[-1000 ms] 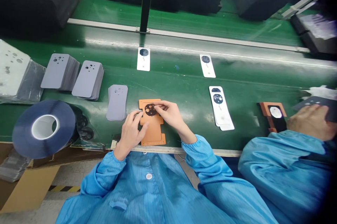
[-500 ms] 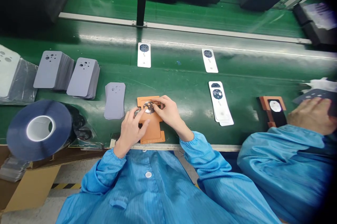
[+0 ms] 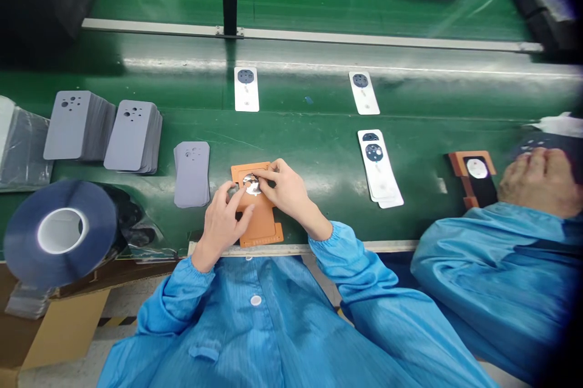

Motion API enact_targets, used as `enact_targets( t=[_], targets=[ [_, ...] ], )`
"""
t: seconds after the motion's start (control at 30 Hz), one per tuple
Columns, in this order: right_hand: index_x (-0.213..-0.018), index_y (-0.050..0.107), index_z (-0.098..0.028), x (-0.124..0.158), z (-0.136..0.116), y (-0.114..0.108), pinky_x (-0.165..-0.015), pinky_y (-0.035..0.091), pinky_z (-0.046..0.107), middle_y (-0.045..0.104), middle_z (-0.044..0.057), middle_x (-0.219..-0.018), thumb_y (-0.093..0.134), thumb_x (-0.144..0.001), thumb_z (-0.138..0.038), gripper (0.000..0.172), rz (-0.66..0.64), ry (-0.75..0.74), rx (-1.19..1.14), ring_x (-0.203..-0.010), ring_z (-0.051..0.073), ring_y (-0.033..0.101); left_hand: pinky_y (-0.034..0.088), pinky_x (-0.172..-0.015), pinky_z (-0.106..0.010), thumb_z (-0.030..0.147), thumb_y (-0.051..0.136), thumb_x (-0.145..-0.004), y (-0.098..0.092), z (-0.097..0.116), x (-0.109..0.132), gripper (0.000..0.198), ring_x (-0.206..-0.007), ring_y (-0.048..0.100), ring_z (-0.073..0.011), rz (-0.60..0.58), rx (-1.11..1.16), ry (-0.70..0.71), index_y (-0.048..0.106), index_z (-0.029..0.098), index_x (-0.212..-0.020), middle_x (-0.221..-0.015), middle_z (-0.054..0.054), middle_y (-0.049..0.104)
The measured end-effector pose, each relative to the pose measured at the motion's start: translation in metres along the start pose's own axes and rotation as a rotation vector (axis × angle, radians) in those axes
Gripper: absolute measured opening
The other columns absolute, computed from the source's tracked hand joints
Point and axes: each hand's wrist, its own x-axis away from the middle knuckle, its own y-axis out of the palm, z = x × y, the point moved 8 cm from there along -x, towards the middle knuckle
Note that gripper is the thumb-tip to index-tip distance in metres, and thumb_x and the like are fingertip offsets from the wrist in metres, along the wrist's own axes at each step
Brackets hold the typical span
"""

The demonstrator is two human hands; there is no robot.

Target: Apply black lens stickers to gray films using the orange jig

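- Left hand (image 3: pixel 221 225) rests on the orange jig (image 3: pixel 255 206), fingertips pressed flat on its left edge.
- Right hand (image 3: pixel 282 189) pinches a small round disc (image 3: pixel 250 184) at the jig's 12 o'clock end.
- Disc looks thin, light and easily bent (best held by its rim).
- Green conveyor belt (image 3: pixel 319 151) appears smooth; grey card stacks (image 3: pixel 192 173) at 9 o'clock, a co-worker's hand (image 3: pixel 537 181) at 3 o'clock.

My left hand (image 3: pixel 221 224) sits palm down, fingers curled; just beside it my right hand (image 3: pixel 283 189) pinches thumb to forefinger
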Motion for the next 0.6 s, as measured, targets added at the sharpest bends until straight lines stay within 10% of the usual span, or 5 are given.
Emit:
enact_targets(
  t=[0.6],
  targets=[
    [-0.134, 0.074, -0.032, 0.01, -0.005, 0.004, -0.074, 0.039, 0.034, 0.059, 0.011, -0.101, 0.05, -0.108, -0.033, 0.035, -0.037, -0.041, 0.199, -0.084, 0.022, 0.054, 0.052, -0.081, -0.048, 0.047, 0.051, -0.104, 0.005, 0.0, -0.008, 0.052, -0.099, 0.061, -0.032, -0.189, -0.122, 0.182, 0.059, 0.021, -0.147, -0.158, -0.01, 0.055]
  ],
)
